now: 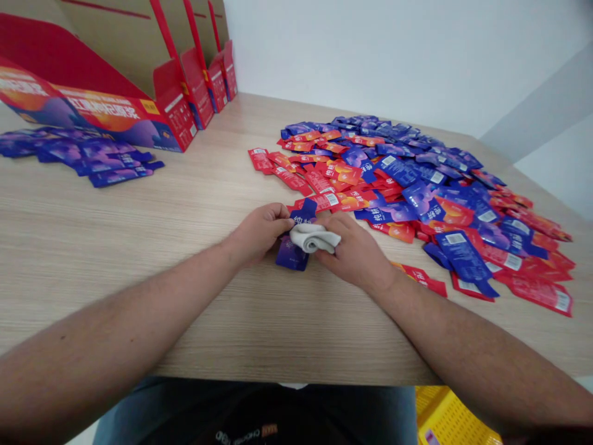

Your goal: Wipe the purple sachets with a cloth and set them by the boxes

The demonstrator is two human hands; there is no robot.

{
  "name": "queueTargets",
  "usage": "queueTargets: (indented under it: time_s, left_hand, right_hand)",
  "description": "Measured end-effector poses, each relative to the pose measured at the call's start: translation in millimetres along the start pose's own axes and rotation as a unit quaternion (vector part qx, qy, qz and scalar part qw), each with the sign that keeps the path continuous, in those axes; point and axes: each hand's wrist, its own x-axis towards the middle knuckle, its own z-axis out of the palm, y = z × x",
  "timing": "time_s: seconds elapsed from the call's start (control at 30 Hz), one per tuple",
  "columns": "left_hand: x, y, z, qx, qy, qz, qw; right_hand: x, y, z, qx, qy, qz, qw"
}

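Observation:
My left hand (266, 230) is closed on the left edge of a blue-purple pouch (291, 254) with a narrow neck, above the middle of the table. In my right hand (349, 247) is a rolled pale grey cloth (311, 237), which lies across the front of the pouch and covers part of it. Whether the right fingers also grip the pouch is hidden behind the cloth. Just beyond my hands, a large pile of red pouches (319, 179) and blue pouches (419, 191) spreads away to the right.
Red open boxes (178, 120) stand in a row at the back left. A smaller group of blue pouches (92, 154) lies before them. The white wall (370, 55) bounds the wooden table (194, 346) behind. Below its front edge at right is a yellow basket (456, 420).

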Motion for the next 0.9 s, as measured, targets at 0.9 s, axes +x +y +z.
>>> queueTargets:
  time_s: [0.9]
  left_hand:
    - [-3.7,2.6,-1.7,-0.005,-0.039,-0.025,0.999]
  right_hand:
    - [1.2,3.1,0.7,0.040,-0.007,0.001,0.999]
